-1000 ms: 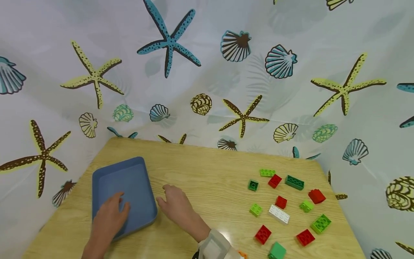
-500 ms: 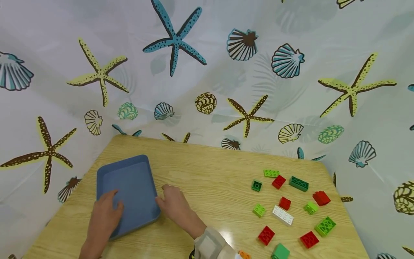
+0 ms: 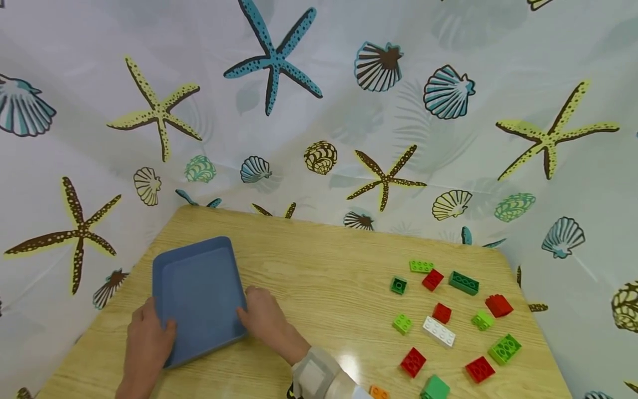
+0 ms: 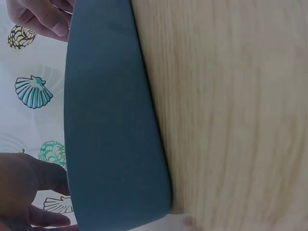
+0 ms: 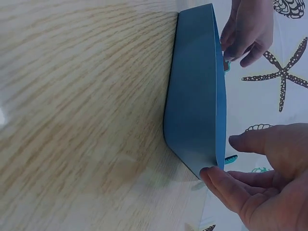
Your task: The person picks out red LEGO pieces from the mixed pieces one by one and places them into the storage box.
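A shallow blue tray (image 3: 201, 299) lies at the left of the wooden table, with no object inside. My left hand (image 3: 147, 341) is at its left side, thumb over the rim and fingers along the outside; the wall hides part of them in the left wrist view. At the right side is my right hand (image 3: 269, 321), its thumb toward the inside. In the right wrist view, the fingers (image 5: 224, 185) of that hand touch the outer wall near a corner while the thumb stands a little apart from the rim. Neither hand visibly pinches the tray.
Several toy bricks lie scattered on the right half of the table (image 3: 319, 266), among them a white brick (image 3: 439, 331), a red brick (image 3: 413, 362) and a dark green brick (image 3: 464, 282). A cloth (image 3: 299, 111) printed with shells and starfish hangs around the back and sides.
My left hand has moved from above the tray outward to its left rim. My right hand has come up against the right rim. The head view has shifted slightly; tray and bricks stay in place.
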Available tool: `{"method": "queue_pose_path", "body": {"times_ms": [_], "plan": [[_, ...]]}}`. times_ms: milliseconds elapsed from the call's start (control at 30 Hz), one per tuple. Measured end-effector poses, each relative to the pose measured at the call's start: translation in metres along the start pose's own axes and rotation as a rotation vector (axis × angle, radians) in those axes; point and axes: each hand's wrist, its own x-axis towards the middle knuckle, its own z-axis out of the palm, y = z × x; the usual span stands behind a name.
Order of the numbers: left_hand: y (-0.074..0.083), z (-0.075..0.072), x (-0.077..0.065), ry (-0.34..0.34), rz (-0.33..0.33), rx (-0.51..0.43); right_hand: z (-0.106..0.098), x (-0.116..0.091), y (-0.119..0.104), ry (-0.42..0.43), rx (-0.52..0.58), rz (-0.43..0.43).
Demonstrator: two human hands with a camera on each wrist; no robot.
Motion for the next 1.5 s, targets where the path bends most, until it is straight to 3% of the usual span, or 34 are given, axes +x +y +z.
{"method": "queue_pose_path", "body": {"times_ms": [267,600,833,967,1200,1500], "plan": [[-0.007,-0.001,-0.002,-0.06,-0.068,0.012,0.007,0.003,0.004,0.0,0.038,-0.035],[-0.016,0.003,-0.007,-0.078,-0.054,0.028,0.014,0.003,0.006,0.003,0.07,-0.006],[-0.02,0.003,-0.009,-0.029,-0.016,0.028,0.017,0.004,0.006,0.001,0.086,-0.01],[-0.017,0.002,-0.007,-0.057,-0.004,0.024,0.019,0.005,0.006,0.004,0.083,-0.016],[-0.02,0.003,-0.004,-0.102,-0.064,-0.003,0.017,0.003,0.005,-0.018,0.119,-0.003],[-0.024,0.001,-0.003,-0.091,-0.007,-0.031,0.013,0.001,0.006,-0.016,0.149,0.016]]}}
